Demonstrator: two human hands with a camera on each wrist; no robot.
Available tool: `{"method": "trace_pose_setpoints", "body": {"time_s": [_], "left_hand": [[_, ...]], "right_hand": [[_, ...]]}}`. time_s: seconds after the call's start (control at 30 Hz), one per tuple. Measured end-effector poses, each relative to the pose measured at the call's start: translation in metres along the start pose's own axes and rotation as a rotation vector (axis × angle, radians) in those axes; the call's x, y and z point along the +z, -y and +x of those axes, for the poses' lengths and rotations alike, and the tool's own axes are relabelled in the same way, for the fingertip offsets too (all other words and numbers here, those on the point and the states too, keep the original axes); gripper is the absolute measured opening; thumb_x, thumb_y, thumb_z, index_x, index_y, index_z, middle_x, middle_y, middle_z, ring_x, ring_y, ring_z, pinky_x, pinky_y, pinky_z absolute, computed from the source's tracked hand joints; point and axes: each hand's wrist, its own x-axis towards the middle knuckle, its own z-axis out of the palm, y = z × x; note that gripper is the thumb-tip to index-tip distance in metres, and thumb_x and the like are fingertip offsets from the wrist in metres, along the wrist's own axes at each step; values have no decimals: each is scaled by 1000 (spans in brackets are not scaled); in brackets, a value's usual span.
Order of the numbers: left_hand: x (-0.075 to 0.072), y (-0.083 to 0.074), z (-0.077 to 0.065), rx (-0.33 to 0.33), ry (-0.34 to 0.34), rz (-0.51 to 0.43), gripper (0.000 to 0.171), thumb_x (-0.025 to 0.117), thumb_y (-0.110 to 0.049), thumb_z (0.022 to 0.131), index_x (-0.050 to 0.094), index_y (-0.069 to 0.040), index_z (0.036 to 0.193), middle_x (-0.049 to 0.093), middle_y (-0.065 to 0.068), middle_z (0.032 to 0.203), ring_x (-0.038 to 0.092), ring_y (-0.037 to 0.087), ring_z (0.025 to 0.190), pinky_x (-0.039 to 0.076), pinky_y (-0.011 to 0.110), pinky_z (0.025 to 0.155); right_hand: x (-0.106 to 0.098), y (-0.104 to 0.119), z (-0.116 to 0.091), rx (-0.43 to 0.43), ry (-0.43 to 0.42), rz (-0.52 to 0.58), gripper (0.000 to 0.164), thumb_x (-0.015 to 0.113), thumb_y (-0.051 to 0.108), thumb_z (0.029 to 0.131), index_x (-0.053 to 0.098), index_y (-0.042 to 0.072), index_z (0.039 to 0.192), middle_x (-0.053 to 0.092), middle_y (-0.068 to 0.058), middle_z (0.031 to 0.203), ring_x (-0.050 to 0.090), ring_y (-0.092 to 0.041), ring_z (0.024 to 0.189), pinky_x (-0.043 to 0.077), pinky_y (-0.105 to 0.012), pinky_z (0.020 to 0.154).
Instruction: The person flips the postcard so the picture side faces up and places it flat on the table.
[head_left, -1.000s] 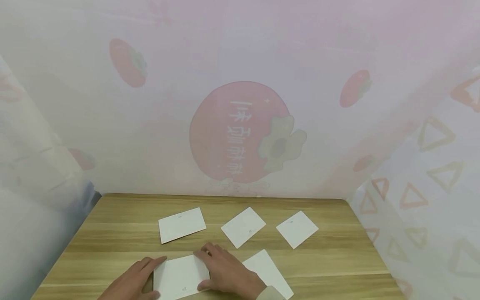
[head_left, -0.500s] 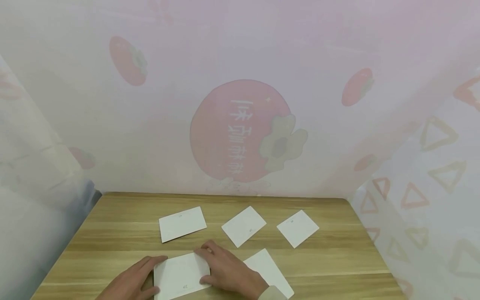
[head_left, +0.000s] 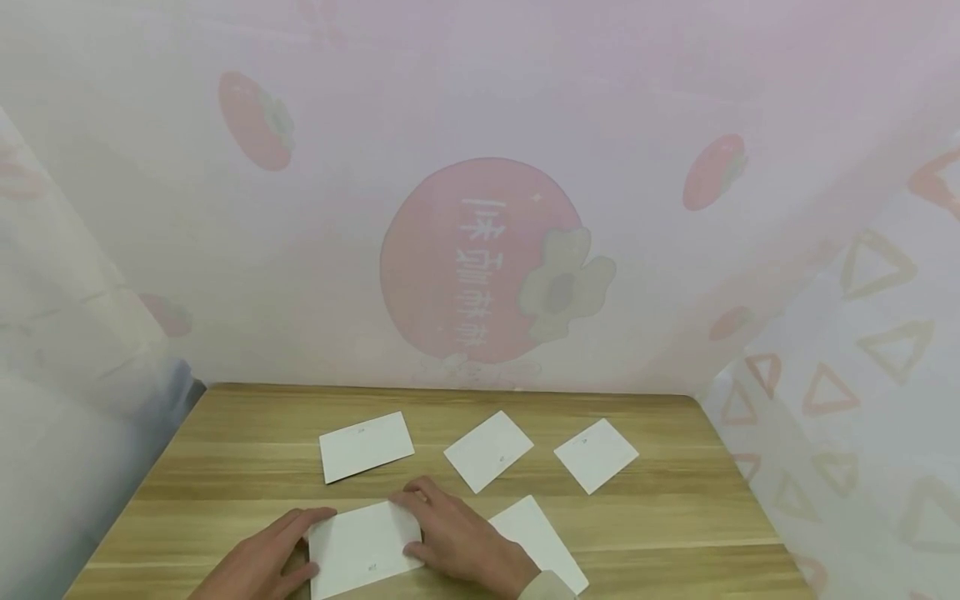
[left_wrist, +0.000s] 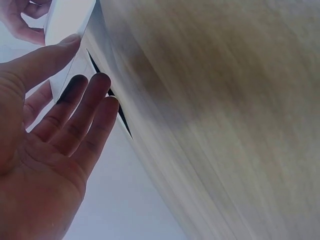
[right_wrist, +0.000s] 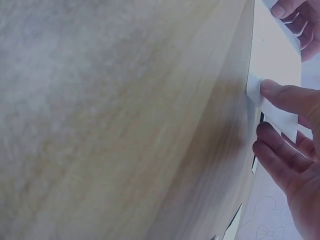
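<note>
A white card (head_left: 363, 546) with a small printed mark near its front edge is held between my two hands at the front of the table. My left hand (head_left: 262, 557) grips its left end, thumb and index finger at the edge; in the left wrist view the other fingers (left_wrist: 102, 110) extend loosely below. My right hand (head_left: 468, 537) holds the right end, with the thumb (right_wrist: 282, 95) on the card's face in the right wrist view. Whether the whole card is off the table cannot be told. Behind my right wrist lies another white card (head_left: 542, 546), partly covered.
Three more white cards lie in a back row: a left one (head_left: 366, 447), a middle one (head_left: 489, 452) and a right one (head_left: 596, 456). The wood-grain table (head_left: 675, 517) ends at a printed cloth backdrop (head_left: 322, 250), with cloth on both sides.
Both thumbs have shifted slightly up along the ends of the held card, which has moved very little. The other cards lie as before; the head view has shifted slightly.
</note>
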Motion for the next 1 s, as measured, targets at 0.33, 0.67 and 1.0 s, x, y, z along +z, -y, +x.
{"method": "trace_pose_setpoints", "body": {"time_s": [0.33,0.67,1.0], "left_hand": [[-3,-4,3,-77,36,-55,62,88,-24,92,59,-22,147,69,-13,119,59,-9,89,55,21,70],[-8,-10,5,-107,27,-60,56,85,-19,94,62,-23,145,71,-14,115,61,-10,86,56,21,68],[-9,-11,8,-120,13,-41,54,83,-17,96,64,-23,146,70,-15,117,60,-10,85,57,21,71]], "right_hand": [[2,-6,1,-48,-50,-15,65,79,23,102,49,26,159,52,6,155,63,-4,124,56,-18,98],[-1,-7,1,-69,-89,-27,57,74,19,105,52,27,157,59,7,146,64,-3,118,56,-17,94],[-2,-9,2,-116,-162,-50,51,71,15,106,57,25,154,64,8,141,62,2,106,54,-12,89]]}}
